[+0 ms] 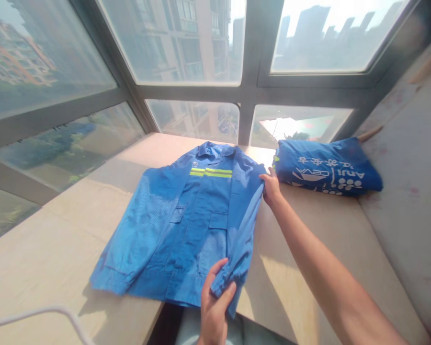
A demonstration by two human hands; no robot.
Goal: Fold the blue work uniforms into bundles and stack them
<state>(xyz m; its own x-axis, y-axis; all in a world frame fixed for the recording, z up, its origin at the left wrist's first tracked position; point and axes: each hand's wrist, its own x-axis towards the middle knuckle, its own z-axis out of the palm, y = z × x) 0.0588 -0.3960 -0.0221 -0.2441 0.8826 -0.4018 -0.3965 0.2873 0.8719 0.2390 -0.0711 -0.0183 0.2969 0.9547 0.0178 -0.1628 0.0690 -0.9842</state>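
Observation:
A blue work jacket (201, 230) lies front up on the pale ledge, its collar toward the window and its hem at the near edge. Two yellow-green stripes cross its chest, and both sleeves run down along the sides. My left hand (215, 302) grips the cuff of the sleeve on the right, thumb on one side and fingers on the other. Farther up that same sleeve, near the shoulder, my right hand (271, 188) pinches the outer edge of the fabric. Part of its fingers is hidden by the hand itself.
A folded blue garment (326, 167) with white lettering sits at the back right, close beside my right hand. Windows (247, 93) border the ledge (57, 244) at the back and left. A white cable (43, 311) curves across the near left corner. A wall (413, 201) stands at right.

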